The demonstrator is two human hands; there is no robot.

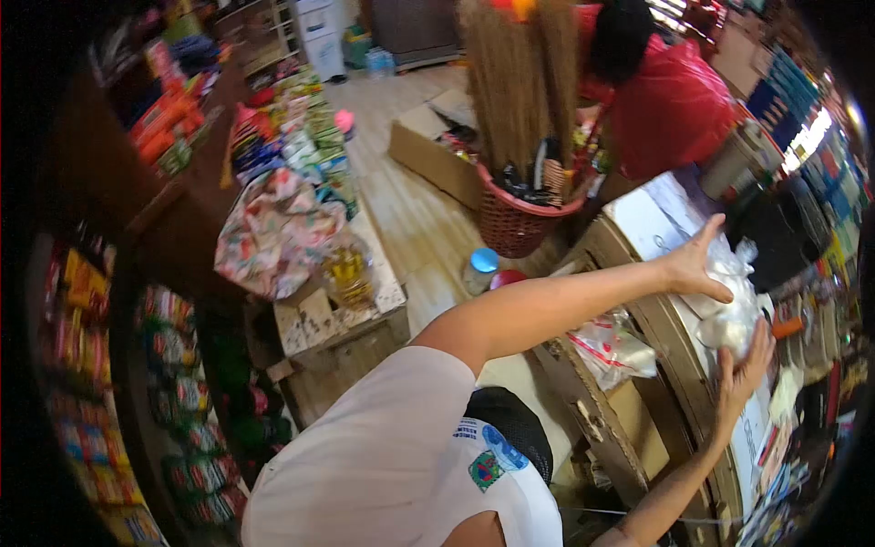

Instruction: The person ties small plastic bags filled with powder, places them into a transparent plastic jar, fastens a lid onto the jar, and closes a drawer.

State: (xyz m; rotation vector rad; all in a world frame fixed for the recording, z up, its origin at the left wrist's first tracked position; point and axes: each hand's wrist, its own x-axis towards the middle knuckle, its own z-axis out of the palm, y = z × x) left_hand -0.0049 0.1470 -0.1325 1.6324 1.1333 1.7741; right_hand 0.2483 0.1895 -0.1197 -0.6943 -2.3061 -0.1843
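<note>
Clear plastic bags with white contents [726, 330] lie on the white-topped counter [645, 219] at the right. My left hand [697, 269] reaches across to their near side, thumb and a finger spread wide, touching or right beside the upper bag. Below it, my right hand [743, 374] cups the lower bag between thumb and fingers. Some fingertips are hidden behind the plastic. What the white contents are I cannot make out.
A red basket [524, 214] holds tall brooms [515, 91]. Nearby, a person in red [670, 100] bends over. A plastic bag with red print [615, 351] sits in the counter's open shelf. A bench [383, 273] bears packets and a floral cloth [278, 228].
</note>
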